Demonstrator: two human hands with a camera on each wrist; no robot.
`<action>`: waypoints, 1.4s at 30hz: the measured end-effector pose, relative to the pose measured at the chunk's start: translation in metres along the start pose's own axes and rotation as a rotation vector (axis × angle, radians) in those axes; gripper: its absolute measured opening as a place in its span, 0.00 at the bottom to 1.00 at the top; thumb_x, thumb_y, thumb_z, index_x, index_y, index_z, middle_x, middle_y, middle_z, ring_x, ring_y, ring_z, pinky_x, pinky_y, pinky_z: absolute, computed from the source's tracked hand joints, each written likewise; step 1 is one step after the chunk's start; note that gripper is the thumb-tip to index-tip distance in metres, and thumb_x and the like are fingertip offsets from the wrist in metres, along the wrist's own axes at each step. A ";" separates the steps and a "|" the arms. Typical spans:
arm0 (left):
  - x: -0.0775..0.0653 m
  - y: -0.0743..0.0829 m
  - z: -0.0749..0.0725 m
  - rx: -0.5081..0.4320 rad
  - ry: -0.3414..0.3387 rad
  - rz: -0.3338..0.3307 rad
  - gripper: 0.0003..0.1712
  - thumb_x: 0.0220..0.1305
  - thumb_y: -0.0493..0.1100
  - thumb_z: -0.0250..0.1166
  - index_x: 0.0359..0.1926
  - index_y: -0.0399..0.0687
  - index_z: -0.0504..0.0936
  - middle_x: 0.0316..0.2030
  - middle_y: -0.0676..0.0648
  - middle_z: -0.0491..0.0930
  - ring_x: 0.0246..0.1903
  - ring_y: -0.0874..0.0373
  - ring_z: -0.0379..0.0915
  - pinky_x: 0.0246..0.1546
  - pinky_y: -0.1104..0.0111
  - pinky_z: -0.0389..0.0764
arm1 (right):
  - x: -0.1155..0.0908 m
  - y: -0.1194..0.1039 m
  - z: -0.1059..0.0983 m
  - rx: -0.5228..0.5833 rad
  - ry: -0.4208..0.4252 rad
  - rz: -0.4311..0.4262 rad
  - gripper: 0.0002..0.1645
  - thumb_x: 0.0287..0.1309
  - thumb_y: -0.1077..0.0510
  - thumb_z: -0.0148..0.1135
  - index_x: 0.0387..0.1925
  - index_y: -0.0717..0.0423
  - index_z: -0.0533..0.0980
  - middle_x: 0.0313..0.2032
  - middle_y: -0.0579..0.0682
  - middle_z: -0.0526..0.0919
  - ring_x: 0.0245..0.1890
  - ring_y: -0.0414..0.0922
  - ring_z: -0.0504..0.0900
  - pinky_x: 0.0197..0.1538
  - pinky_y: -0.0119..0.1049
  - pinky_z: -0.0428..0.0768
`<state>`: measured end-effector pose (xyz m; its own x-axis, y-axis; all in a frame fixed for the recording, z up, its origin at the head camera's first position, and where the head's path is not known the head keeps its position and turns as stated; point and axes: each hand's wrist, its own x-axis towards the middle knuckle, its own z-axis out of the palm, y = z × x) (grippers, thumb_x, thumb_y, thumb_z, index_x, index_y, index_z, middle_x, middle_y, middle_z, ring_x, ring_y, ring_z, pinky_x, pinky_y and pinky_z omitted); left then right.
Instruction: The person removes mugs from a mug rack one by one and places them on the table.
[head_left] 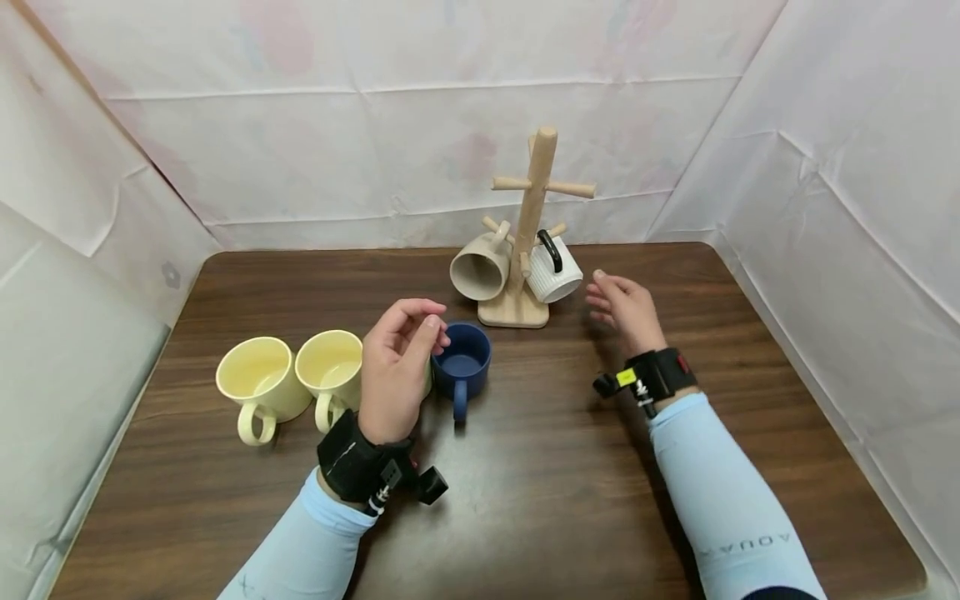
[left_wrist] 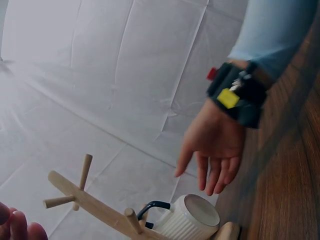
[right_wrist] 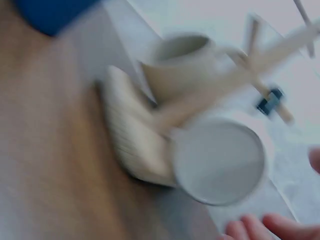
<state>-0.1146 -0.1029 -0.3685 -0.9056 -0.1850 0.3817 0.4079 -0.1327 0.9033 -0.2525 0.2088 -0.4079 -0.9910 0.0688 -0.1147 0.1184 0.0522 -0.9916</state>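
Observation:
A white ribbed mug with a black handle (head_left: 555, 268) and a beige mug (head_left: 480, 267) hang from the lower pegs of a wooden mug tree (head_left: 534, 208). Just right of the white mug is my right hand (head_left: 626, 312), fingers relaxed and holding nothing; the right wrist view, blurred, has its fingertips (right_wrist: 250, 227) beside the mug's round end. My left hand (head_left: 397, 367) hovers with loosely bent fingers and nothing in them, left of a dark blue mug (head_left: 461, 362). Behind that hand a pale green edge peeks out, mostly hidden.
Two yellow mugs (head_left: 258, 379) (head_left: 330, 367) stand upright on the left, handles toward me. The upper pegs (head_left: 572, 190) of the mug tree carry nothing. White sheets (head_left: 375, 150) hang around the back and sides of the dark wooden table (head_left: 540, 500).

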 end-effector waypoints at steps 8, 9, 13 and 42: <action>0.000 -0.004 -0.002 0.027 0.010 -0.034 0.10 0.82 0.32 0.61 0.53 0.26 0.82 0.39 0.32 0.79 0.36 0.52 0.81 0.40 0.67 0.84 | 0.055 -0.018 -0.007 -0.063 -0.303 0.175 0.51 0.81 0.35 0.59 0.82 0.69 0.58 0.67 0.62 0.78 0.65 0.51 0.81 0.78 0.52 0.71; 0.000 -0.005 -0.002 0.024 0.013 -0.035 0.10 0.81 0.31 0.61 0.54 0.26 0.82 0.39 0.32 0.79 0.36 0.52 0.80 0.40 0.67 0.84 | 0.060 -0.018 -0.006 -0.060 -0.326 0.186 0.49 0.81 0.36 0.58 0.81 0.69 0.60 0.63 0.59 0.81 0.61 0.49 0.83 0.78 0.53 0.71; 0.000 -0.007 -0.003 0.012 0.024 -0.028 0.10 0.81 0.31 0.61 0.54 0.24 0.81 0.38 0.37 0.80 0.36 0.52 0.80 0.40 0.67 0.84 | 0.072 -0.015 0.001 -0.046 -0.391 0.203 0.42 0.84 0.39 0.55 0.75 0.70 0.65 0.45 0.47 0.88 0.45 0.39 0.88 0.75 0.54 0.73; 0.002 -0.010 -0.002 -0.013 0.027 -0.019 0.10 0.81 0.30 0.62 0.53 0.24 0.82 0.37 0.35 0.79 0.35 0.54 0.81 0.39 0.66 0.84 | 0.084 -0.012 0.014 -0.121 -0.401 0.187 0.33 0.81 0.46 0.59 0.65 0.74 0.73 0.39 0.45 0.87 0.40 0.38 0.85 0.59 0.42 0.82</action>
<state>-0.1207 -0.1044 -0.3772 -0.9099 -0.2087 0.3585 0.3919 -0.1492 0.9078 -0.3382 0.2002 -0.4061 -0.8949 -0.3016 -0.3290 0.2806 0.1930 -0.9402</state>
